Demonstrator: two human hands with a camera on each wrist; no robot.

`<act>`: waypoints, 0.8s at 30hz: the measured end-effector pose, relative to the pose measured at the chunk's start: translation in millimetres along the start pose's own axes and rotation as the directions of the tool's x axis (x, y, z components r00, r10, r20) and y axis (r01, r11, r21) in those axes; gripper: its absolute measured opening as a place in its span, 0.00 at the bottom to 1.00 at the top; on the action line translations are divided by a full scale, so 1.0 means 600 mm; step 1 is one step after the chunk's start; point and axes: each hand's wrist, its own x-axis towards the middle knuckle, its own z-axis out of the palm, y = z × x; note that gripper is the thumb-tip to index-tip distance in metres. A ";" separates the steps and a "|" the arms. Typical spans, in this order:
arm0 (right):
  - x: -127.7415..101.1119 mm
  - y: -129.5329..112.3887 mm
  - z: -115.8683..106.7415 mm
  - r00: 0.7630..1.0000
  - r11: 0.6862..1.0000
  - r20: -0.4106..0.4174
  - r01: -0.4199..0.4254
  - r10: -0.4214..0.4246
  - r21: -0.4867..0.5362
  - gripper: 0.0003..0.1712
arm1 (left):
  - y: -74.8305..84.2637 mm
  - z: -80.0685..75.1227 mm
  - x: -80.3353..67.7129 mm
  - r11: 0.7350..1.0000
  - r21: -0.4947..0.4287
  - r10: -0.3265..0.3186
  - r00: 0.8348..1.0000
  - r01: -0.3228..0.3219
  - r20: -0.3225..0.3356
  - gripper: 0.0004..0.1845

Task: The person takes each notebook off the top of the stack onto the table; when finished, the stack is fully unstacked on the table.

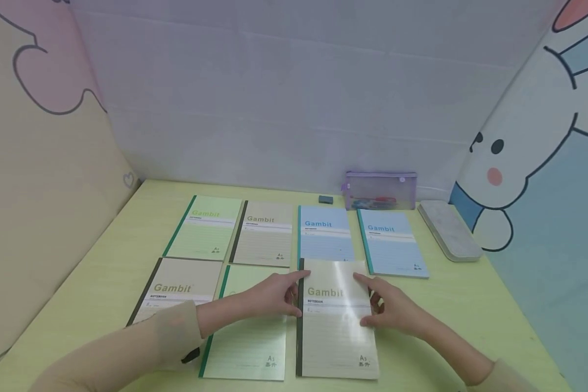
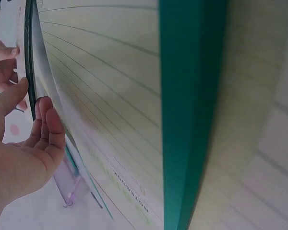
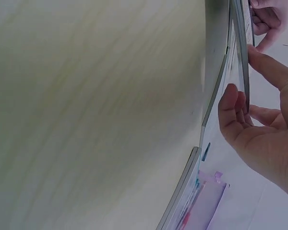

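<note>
Holding the beige notebook [image 1: 337, 321] by its two long edges is what I have in hand: it lies flat at the near edge of the yellow-green table [image 1: 470, 305], second row, right of the light green notebook [image 1: 247, 337], and its upper edge overlaps the bottom of the blue notebook [image 1: 325, 233] behind it. My left hand [image 1: 273, 296] has thumb and fingers curled onto the dark spine edge, and my right hand [image 1: 394, 310] pinches the opposite free edge, so both hands are clamped on the same book, one on each side. From the wrist views I can see fingers [image 2: 48, 129] wrapped over a thin cover edge, and the right hand's fingers [image 3: 233, 112] likewise, though I cannot tell how much of the cover is lifted. To do this well, I judge the grip should stay light and even on both sides, so the glossy cover does not buckle, and the book should be kept square to the light green notebook's edge. What could go wrong is dragging the blue notebook underneath out of line. Further out sit the brown notebook [image 1: 176, 288] at near left, the green notebook [image 1: 206, 227], tan notebook [image 1: 264, 233] and second blue notebook [image 1: 392, 242] in the back row, then an eraser [image 1: 325, 200], a purple pencil pouch [image 1: 380, 190] and a grey case [image 1: 448, 230].
</note>
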 end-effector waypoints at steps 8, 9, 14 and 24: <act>0.006 0.004 0.015 0.996 0.991 0.068 -0.050 0.059 -0.128 0.53 | -0.004 0.005 0.006 0.999 0.041 -0.036 0.994 0.032 0.101 0.46; 0.007 0.005 0.016 0.995 0.988 0.074 -0.054 0.065 -0.145 0.53 | -0.006 0.006 0.008 0.998 0.052 -0.042 0.993 0.037 0.106 0.46; 0.015 0.003 0.014 0.993 0.980 0.099 -0.042 0.062 -0.194 0.52 | -0.008 0.005 0.015 0.993 0.109 -0.064 0.991 0.051 0.119 0.44; 0.019 -0.001 -0.010 0.989 0.984 0.133 -0.033 0.057 -0.177 0.49 | 0.000 -0.012 0.023 0.992 0.126 -0.024 0.991 0.007 0.130 0.41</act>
